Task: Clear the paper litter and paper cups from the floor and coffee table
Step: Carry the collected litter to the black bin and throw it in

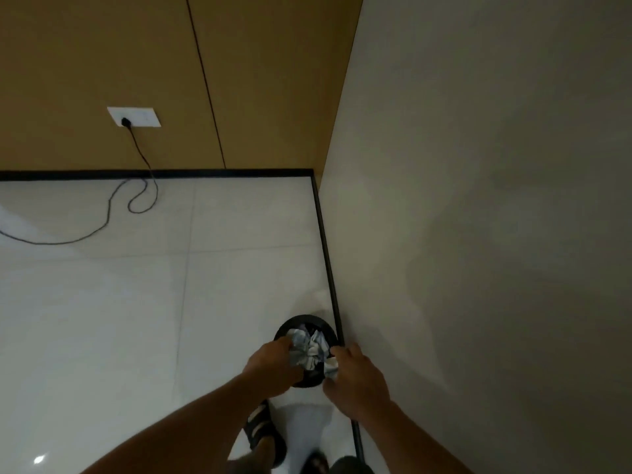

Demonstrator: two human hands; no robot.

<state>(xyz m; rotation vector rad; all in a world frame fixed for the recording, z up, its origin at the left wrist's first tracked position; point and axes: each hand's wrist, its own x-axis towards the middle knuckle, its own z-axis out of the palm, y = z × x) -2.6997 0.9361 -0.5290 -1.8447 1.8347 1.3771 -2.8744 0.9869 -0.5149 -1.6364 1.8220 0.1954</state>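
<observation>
A round black waste bin [301, 323] stands on the white tiled floor against the right wall. Crumpled white paper litter [309, 350] bulges over its mouth. My left hand [273, 366] grips the left side of the paper wad from above the bin's near edge. My right hand [355, 378] pinches a smaller crumpled piece [331, 367] at the bin's right side. Both hands hover right over the bin. No paper cups or coffee table are in view.
A grey wall [478, 234] rises close on the right, with a black skirting strip [328, 254]. A brown panel wall holds a white socket [134, 117] with a black cable [102, 220] trailing across the floor. My sandalled foot [265, 436] stands just behind the bin.
</observation>
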